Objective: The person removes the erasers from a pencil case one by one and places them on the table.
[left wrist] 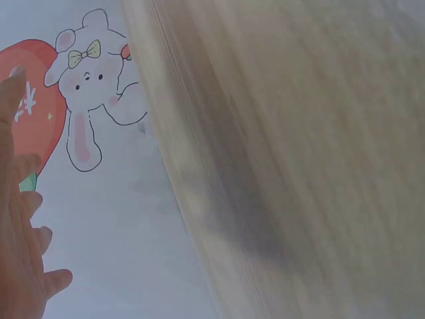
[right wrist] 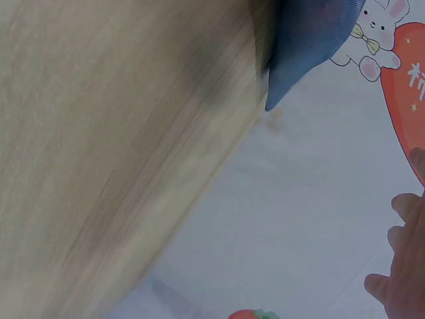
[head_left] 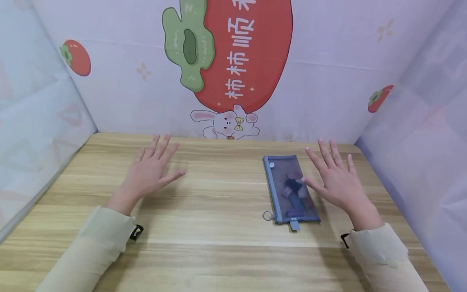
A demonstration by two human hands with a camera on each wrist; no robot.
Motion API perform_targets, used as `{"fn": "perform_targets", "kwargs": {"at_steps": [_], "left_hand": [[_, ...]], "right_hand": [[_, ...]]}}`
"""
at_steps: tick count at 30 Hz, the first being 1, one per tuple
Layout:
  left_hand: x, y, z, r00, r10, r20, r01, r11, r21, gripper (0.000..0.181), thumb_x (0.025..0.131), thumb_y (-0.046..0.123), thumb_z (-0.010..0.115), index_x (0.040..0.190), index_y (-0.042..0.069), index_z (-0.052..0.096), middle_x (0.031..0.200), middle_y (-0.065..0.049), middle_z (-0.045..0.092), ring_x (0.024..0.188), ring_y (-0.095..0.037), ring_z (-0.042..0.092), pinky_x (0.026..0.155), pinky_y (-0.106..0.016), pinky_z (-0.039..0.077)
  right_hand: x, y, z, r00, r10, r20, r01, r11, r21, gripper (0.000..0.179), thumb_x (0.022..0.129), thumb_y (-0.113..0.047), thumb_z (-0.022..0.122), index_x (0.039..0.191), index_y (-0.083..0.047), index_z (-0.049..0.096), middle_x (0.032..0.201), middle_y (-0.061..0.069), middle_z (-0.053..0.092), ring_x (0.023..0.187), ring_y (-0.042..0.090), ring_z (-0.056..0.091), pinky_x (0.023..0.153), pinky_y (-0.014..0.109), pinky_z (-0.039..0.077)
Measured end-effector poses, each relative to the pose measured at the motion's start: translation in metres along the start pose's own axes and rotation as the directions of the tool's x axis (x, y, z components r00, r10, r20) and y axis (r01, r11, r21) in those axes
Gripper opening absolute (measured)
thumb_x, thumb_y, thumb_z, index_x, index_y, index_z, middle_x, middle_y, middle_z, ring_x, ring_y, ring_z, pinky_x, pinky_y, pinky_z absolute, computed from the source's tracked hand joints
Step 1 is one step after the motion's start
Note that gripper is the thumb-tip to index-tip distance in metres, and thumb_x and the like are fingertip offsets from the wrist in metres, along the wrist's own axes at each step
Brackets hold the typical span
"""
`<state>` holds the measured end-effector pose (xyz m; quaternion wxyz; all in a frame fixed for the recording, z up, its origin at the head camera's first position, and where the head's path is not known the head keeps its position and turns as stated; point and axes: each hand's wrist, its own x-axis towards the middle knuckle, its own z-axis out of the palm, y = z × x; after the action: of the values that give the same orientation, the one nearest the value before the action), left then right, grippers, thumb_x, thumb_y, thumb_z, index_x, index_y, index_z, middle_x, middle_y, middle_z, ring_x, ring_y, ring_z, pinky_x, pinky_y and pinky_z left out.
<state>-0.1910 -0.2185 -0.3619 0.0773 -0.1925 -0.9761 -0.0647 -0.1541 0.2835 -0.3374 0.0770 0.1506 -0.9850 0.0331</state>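
A blue zippered mesh pouch [head_left: 288, 170] lies on the wooden table, right of the middle, with several small dark and bluish items showing through it. A ring hangs from its zipper at the near left corner. My right hand [head_left: 337, 180] is spread beside the pouch, its thumb overlapping the right edge in the head view; whether it touches cannot be told. My left hand [head_left: 147, 172] is spread over the left part of the table and holds nothing. In the right wrist view, part of the pouch [right wrist: 309, 46] shows at the top.
The wooden table [head_left: 204, 259] meets a white back sheet [head_left: 120, 97] printed with a red persimmon and a rabbit. Pale sheets stand at the left [head_left: 33, 121] and right [head_left: 427, 134] sides. A small black strap end [head_left: 136, 232] pokes out by the left cuff.
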Motion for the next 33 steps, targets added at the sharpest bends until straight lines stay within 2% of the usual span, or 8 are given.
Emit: {"fn": "perform_targets", "kwargs": {"at_steps": [6,13,19,24,27,33], "left_hand": [[0.0,0.008,0.003,0.999,0.052,0.0,-0.052,0.999,-0.007,0.084,0.095,0.062,0.05,0.16,0.019,0.02,0.169,-0.005,0.003,0.155,-0.035,0.005,0.113,-0.069,0.025],[0.002,0.026,0.003,0.992,0.121,-0.027,-0.122,0.992,-0.029,0.075,0.094,0.057,0.056,0.153,0.015,0.038,0.165,-0.008,0.025,0.152,-0.037,0.019,0.11,-0.066,0.032],[0.005,0.039,0.004,0.978,0.198,-0.073,-0.2,0.979,-0.028,0.073,0.092,0.054,0.061,0.151,0.015,0.042,0.162,-0.008,0.032,0.15,-0.035,0.026,0.105,-0.066,0.039],[0.006,0.045,0.005,0.949,0.268,-0.165,-0.276,0.961,-0.027,0.071,0.089,0.046,0.068,0.147,0.011,0.047,0.156,-0.011,0.042,0.144,-0.036,0.038,0.097,-0.06,0.049],[0.005,0.051,0.006,0.935,0.3,-0.188,-0.312,0.949,-0.037,0.071,0.088,0.046,0.07,0.146,0.011,0.049,0.153,-0.012,0.046,0.141,-0.035,0.043,0.091,-0.057,0.053],[0.005,0.065,0.007,0.939,0.31,-0.151,-0.324,0.943,-0.079,0.068,0.09,0.048,0.067,0.146,0.014,0.049,0.15,-0.009,0.05,0.138,-0.034,0.046,0.096,-0.057,0.051]], "right_hand": [[-0.005,-0.001,-0.002,0.999,-0.023,-0.035,0.023,1.0,0.003,0.084,0.096,-0.06,0.051,0.161,-0.029,0.009,0.167,-0.002,-0.015,0.155,0.029,-0.014,0.112,0.076,0.004],[-0.009,-0.006,-0.001,0.998,-0.048,-0.042,0.048,0.999,0.003,0.085,0.096,-0.058,0.051,0.161,-0.026,0.007,0.168,-0.001,-0.012,0.155,0.027,-0.01,0.113,0.075,0.007],[-0.01,-0.011,0.001,0.997,-0.074,-0.025,0.074,0.997,0.004,0.086,0.097,-0.057,0.051,0.161,-0.021,0.008,0.168,0.002,-0.008,0.156,0.029,-0.002,0.112,0.074,0.015],[-0.012,-0.017,0.003,0.995,-0.103,-0.014,0.103,0.995,-0.003,0.089,0.096,-0.057,0.054,0.161,-0.017,0.008,0.169,0.005,-0.003,0.156,0.03,0.003,0.11,0.072,0.022],[-0.013,-0.02,0.004,0.992,-0.123,-0.005,0.123,0.992,-0.001,0.09,0.095,-0.057,0.055,0.161,-0.017,0.009,0.169,0.007,0.002,0.156,0.03,0.005,0.109,0.072,0.024],[-0.015,-0.025,0.006,0.988,-0.151,0.016,0.151,0.988,0.004,0.088,0.094,-0.057,0.056,0.161,-0.018,0.014,0.169,0.007,0.004,0.155,0.031,0.008,0.109,0.073,0.025]]}}
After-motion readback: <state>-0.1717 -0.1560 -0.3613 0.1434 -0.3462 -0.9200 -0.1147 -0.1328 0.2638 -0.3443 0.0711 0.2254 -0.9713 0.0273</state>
